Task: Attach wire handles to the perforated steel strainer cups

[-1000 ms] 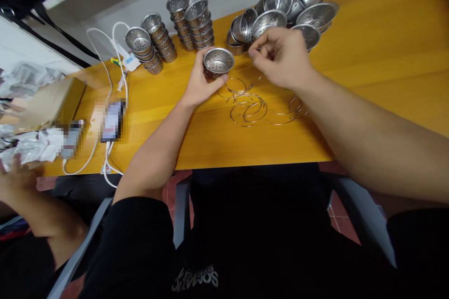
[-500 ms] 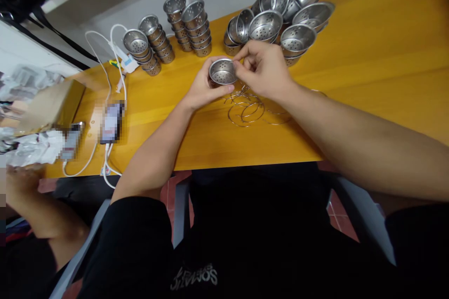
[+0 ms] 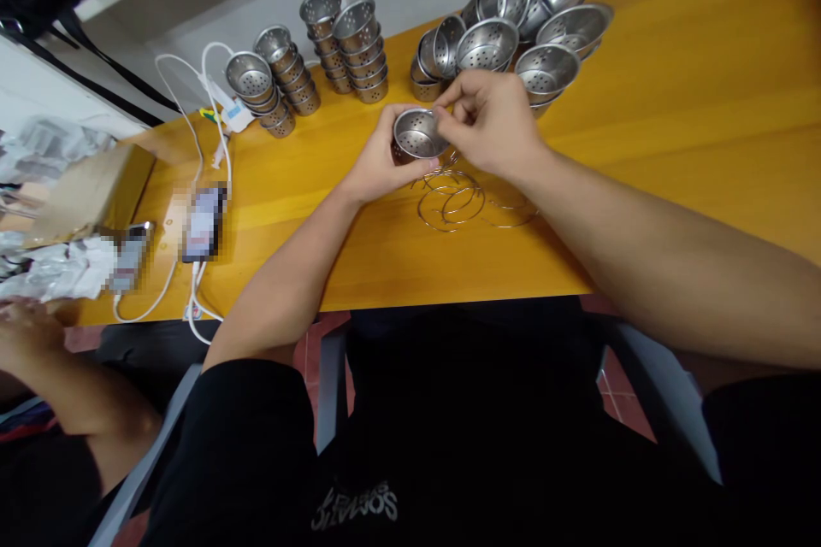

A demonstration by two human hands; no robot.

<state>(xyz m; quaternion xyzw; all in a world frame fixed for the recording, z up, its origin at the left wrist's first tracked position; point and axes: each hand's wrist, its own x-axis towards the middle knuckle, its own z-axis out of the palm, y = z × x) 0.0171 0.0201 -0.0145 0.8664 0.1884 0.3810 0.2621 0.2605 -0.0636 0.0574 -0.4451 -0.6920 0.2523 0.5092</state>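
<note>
One perforated cup (image 3: 419, 137) in left grip (image 3: 377, 162)

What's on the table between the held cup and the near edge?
Overlapping thin wire rings lie between the held cup and the near edge of the table, then bare wood; head view.

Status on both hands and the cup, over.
Left hand grips perforated cup, mouth up. Right hand pinched at its rim. Wire rings loose just below, close to the work.
</note>
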